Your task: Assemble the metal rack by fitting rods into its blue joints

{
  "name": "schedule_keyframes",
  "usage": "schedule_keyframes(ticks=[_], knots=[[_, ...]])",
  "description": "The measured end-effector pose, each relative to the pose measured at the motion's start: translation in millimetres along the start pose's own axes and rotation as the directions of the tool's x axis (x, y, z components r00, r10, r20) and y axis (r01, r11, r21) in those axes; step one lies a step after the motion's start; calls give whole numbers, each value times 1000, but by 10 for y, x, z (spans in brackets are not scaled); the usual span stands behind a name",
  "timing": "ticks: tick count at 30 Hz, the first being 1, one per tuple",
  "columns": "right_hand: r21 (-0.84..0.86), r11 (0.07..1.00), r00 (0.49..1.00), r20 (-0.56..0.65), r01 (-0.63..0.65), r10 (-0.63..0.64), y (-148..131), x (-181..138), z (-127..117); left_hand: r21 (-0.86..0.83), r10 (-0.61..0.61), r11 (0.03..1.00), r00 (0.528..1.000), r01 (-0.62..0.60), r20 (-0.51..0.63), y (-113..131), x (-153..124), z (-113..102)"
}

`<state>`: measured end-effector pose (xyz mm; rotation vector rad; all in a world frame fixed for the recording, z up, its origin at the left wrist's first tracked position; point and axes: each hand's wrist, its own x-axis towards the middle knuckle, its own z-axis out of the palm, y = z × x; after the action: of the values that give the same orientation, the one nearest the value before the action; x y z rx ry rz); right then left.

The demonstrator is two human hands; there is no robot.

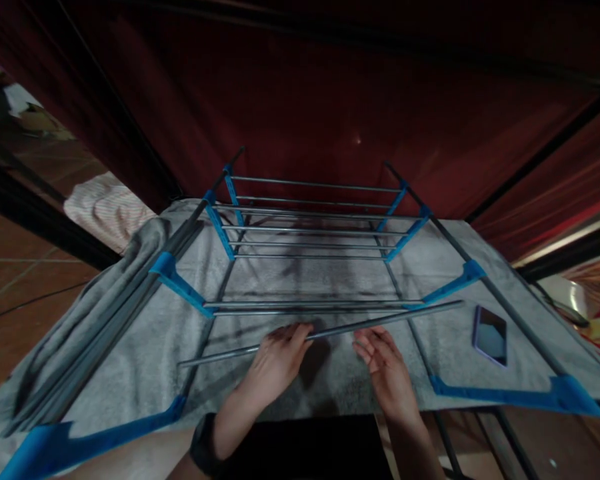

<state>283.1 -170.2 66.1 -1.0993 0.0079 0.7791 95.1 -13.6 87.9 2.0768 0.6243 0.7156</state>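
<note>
A loose grey metal rod (390, 318) lies slanted across a grey cloth (130, 360) spread under a rack frame of grey rods and blue plastic joints (177, 283). My left hand (277, 360) is closed on this rod near its middle, fingers curled over it. My right hand (386, 368) hovers just right of it, fingers apart and slightly bent, below the rod and not gripping it. A dark band sits on my left wrist.
A phone (491, 335) lies face up on the cloth at the right. More grey rods lie bundled along the cloth's left edge (95, 340). Dark red fabric hangs behind. A tiled floor shows at the left.
</note>
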Motion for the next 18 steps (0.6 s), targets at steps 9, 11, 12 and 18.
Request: schedule_keyframes(ticks=[9,11,12,18], knots=[[24,994,988,-117,104,-100,67,393,-516,431,-129,902,940,-21,317,-661,-324,-29],[34,991,980,-155,131,-124,114,482,-608,445,-125,895,940,-31,316,-738,-312,-33],[37,989,975,-177,142,-133,133,523,-647,446,-124,894,941,-32,316,-770,-303,-25],[60,986,960,-242,158,-139,193,691,-798,396,-143,918,922,-12,359,-861,-263,46]])
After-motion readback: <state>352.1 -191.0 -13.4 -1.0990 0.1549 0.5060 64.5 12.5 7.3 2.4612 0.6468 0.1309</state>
